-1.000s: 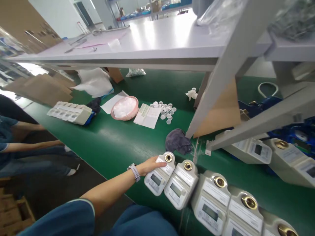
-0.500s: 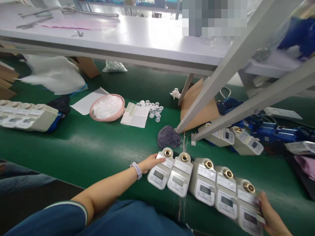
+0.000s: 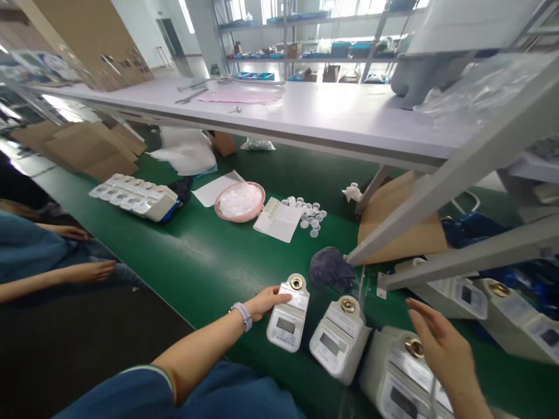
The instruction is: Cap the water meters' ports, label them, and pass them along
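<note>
Left hand (image 3: 266,301) lies flat and open, fingertips resting on the left edge of the first meter (image 3: 289,314), which sits face up on the green surface (image 3: 205,262) with its brass port at the far end; the light touch looks meant to steady or nudge it rather than lift it. Just right of it a second meter (image 3: 339,337) lies slightly apart and angled the same way, and a third meter (image 3: 399,372) follows, so the units form a loose row along the near edge, likely for handling in turn. Right hand (image 3: 441,349) hovers open above the third meter, fingers spread, gripping nothing; whether it touches the casing is hard to tell. That meter is partly covered by the hand and cut off by the lower frame edge. A dark cloth (image 3: 331,269) lies behind the row
</note>
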A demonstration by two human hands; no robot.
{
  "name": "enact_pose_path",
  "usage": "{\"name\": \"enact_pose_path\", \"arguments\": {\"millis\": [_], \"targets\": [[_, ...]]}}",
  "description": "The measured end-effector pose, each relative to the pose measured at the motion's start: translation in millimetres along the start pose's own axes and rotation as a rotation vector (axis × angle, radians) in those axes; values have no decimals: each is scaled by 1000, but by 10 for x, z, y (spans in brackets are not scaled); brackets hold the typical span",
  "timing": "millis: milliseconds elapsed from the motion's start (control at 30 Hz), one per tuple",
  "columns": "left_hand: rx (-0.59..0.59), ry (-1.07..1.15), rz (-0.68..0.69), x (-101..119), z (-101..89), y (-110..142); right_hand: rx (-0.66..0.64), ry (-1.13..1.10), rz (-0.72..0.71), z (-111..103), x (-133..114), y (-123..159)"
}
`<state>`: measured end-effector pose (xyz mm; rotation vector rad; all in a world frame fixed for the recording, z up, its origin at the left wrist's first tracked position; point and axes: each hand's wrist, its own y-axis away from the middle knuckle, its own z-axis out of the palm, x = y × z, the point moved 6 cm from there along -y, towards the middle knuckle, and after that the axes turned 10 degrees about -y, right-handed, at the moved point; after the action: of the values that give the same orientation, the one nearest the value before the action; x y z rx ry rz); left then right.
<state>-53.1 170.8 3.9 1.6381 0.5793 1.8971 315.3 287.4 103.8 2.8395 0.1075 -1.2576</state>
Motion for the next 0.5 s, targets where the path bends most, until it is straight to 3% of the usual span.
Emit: {"name": "enact_pose_path", "arguments": {"millis": [100,200,333,500], "targets": [[12,15,14,68,-441,103,-240,-100,-185,731,-810,-322],[-6,14,22,161,-877,157,-388,-64,-317,1453,-1202,-701],[-16,-32,-4,245,-1398,207,-363,79,-287,2320,-1193,-1373],[-21,-72,-24,348,-2038,303,-260,310,-30,3019,-1062,-2143]]}}
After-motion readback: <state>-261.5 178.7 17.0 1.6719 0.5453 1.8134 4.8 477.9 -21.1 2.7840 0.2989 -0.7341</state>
